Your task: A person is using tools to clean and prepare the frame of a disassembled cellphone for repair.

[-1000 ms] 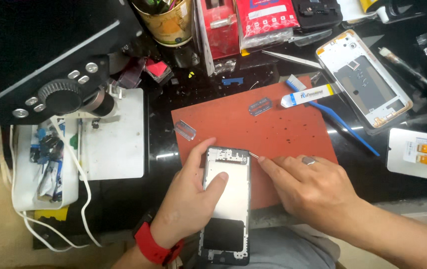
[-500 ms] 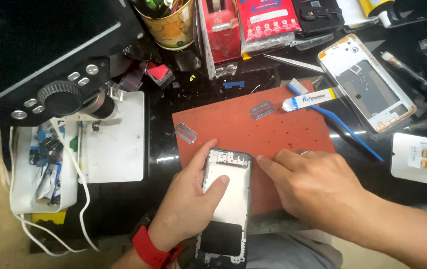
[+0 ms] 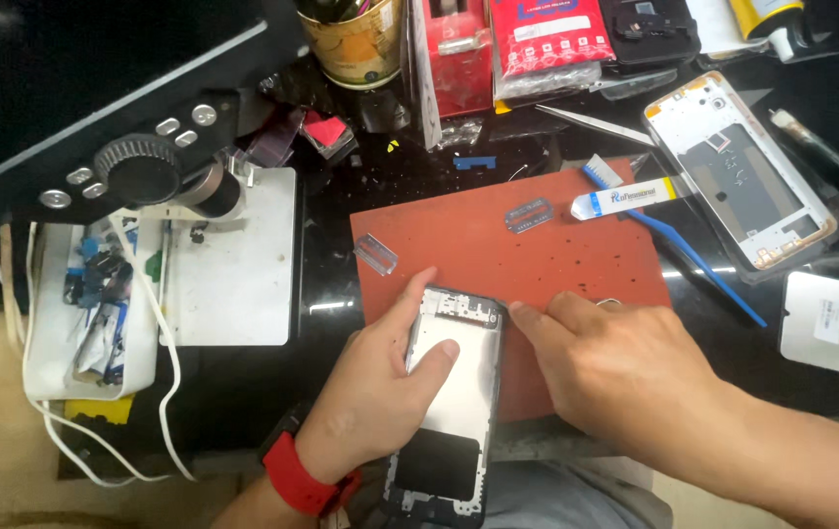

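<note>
Opened phone held down on the red mat, both hands on it.

On the left, the tray [image 3: 86, 313] and microscope base [image 3: 233, 260] are unmoved. The left hand [image 3: 370, 402] still presses the phone [image 3: 454, 392], thumb along its left edge and forefinger flat on the plate, grasping nothing. The phone overhangs the mat [image 3: 498, 245] at the counter edge. The right hand [image 3: 625, 367] has slid from the phone's upper right corner down its right side; its fingers look lightly curled, though any tool beneath is hidden.
</note>
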